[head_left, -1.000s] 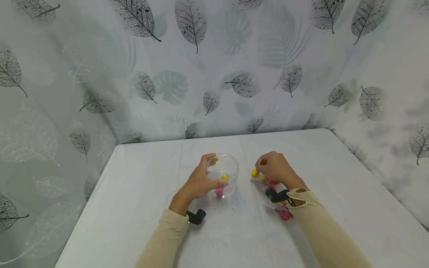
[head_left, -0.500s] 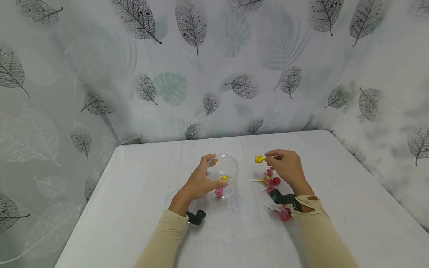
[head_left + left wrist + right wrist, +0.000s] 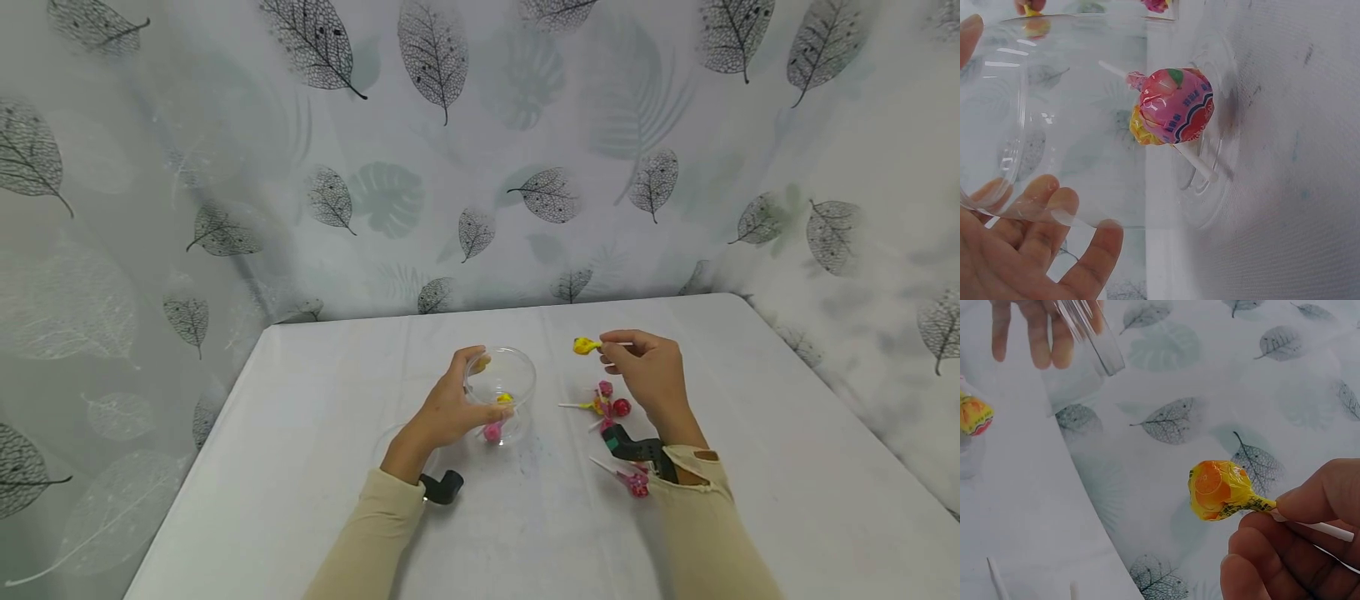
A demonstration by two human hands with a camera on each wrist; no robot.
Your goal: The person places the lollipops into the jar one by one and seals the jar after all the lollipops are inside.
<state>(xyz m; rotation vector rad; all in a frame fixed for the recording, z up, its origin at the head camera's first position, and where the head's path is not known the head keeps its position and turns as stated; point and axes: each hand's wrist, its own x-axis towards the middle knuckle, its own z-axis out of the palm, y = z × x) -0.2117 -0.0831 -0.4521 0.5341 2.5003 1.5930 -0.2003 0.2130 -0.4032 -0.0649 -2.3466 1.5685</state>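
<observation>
A clear plastic jar (image 3: 501, 379) stands on the white table, and my left hand (image 3: 448, 404) grips it round its upper side. Inside the jar lie a pink-wrapped lollipop (image 3: 1175, 106) and a yellow-wrapped one, partly hidden behind it. My right hand (image 3: 651, 371) pinches the stick of a yellow lollipop (image 3: 1217, 490) with an orange printed on its wrapper. That lollipop is held above the table, to the right of the jar and apart from it, its wrapped head pointing left.
Below the right hand lies a loose group of lollipops, among them a red one (image 3: 621, 407). A pink lollipop (image 3: 637, 483) lies nearer, beside the right wrist. A clear round lid (image 3: 384, 443) is partly hidden by the left wrist. A leaf-print curtain (image 3: 480, 150) hangs behind the table.
My right hand has lifted the yellow lollipop from the group and moved up and to the right with it. The left hand keeps holding the jar in the same place.
</observation>
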